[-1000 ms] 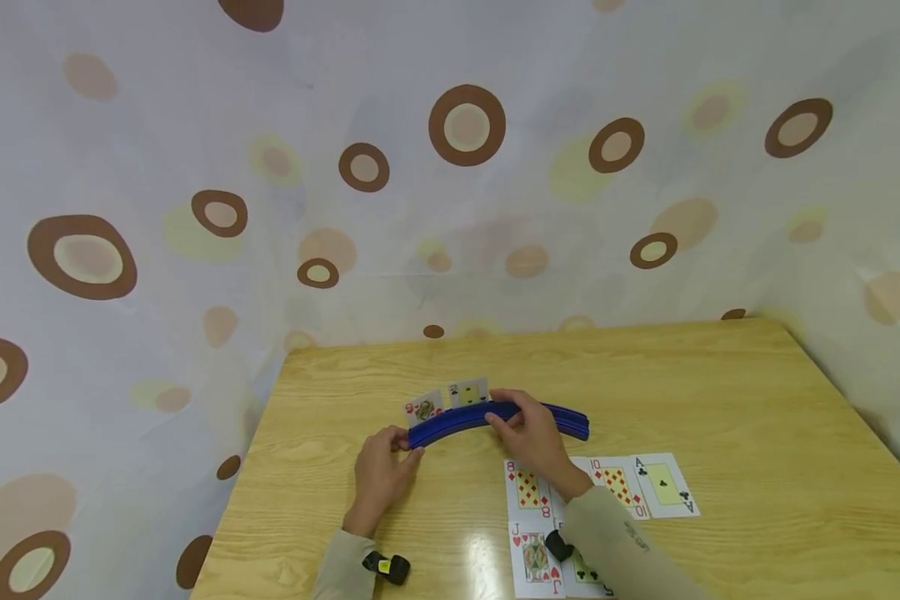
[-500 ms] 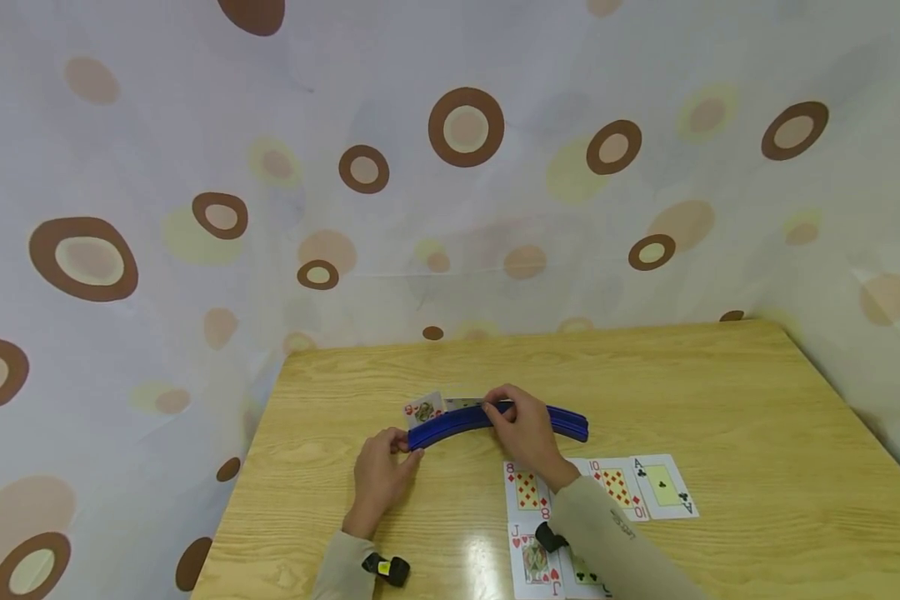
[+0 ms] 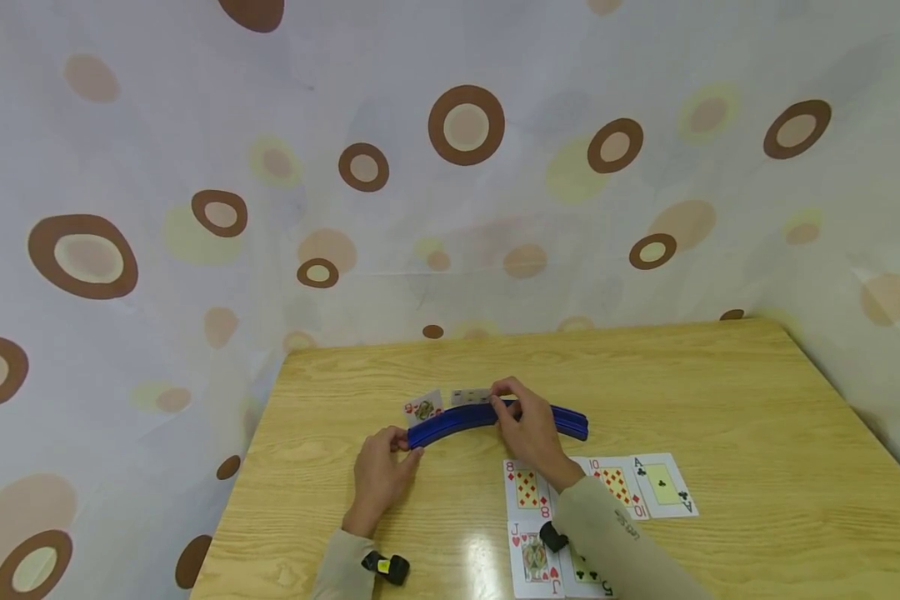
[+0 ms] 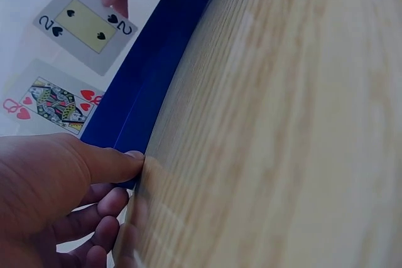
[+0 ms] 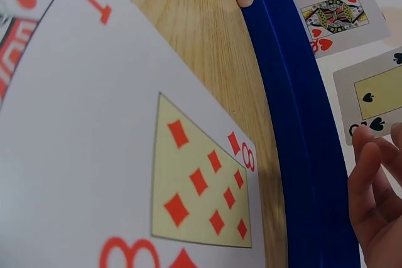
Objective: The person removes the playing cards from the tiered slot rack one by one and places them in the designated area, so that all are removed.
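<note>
A curved blue card holder (image 3: 453, 423) lies on the table, and my left hand (image 3: 379, 481) pinches its left end between thumb and fingers. The queen of hearts (image 4: 55, 101) stands in the holder near that end. Just to its right is the two of spades (image 4: 86, 26), tilted back so that the head view shows it foreshortened. My right hand (image 3: 529, 428) pinches this card by its right-hand corner, over the back edge of the holder. In the right wrist view, fingertips (image 5: 363, 135) cover part of the corner.
Face-up cards lie in front on the right: the eight of diamonds (image 3: 527, 490), the ten of diamonds (image 3: 617, 488), the ace of clubs (image 3: 663, 485) and the jack of hearts (image 3: 534, 560). My right sleeve (image 3: 621, 537) hides others partly. Patterned cloth (image 3: 525, 300) surrounds the wooden table (image 3: 750, 417).
The two of spades stood more upright a second ago; it has tipped back, then shifted slightly right with my right hand. My left hand and the holder stay put.
</note>
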Demonstrator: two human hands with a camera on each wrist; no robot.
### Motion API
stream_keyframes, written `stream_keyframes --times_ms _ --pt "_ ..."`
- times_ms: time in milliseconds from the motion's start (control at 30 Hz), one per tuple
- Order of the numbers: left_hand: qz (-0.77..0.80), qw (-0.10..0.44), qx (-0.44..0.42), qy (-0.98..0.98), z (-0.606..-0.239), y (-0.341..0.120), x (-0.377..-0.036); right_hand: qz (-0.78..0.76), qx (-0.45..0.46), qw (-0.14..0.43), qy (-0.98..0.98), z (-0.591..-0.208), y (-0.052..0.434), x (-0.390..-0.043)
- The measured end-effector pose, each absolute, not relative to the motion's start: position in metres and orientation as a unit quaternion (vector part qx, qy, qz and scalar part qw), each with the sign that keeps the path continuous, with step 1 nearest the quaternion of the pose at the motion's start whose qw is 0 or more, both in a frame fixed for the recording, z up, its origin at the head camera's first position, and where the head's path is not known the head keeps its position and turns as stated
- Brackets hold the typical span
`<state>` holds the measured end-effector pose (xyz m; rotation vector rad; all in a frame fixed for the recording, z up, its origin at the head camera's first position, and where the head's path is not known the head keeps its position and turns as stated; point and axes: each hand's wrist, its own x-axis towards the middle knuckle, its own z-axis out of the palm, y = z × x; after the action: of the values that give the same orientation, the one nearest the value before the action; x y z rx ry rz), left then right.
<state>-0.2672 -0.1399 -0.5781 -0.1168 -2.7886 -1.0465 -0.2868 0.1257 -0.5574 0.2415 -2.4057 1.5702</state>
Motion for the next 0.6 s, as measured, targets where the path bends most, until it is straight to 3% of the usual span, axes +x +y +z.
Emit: stream_keyframes --times_ms 600 --pt "-0.349 0.079 -0.041 -0.933 -0.577 -0.140 -0.266 0.561 0.056 0.142 -0.814 -0.553 0.132 -0.275"
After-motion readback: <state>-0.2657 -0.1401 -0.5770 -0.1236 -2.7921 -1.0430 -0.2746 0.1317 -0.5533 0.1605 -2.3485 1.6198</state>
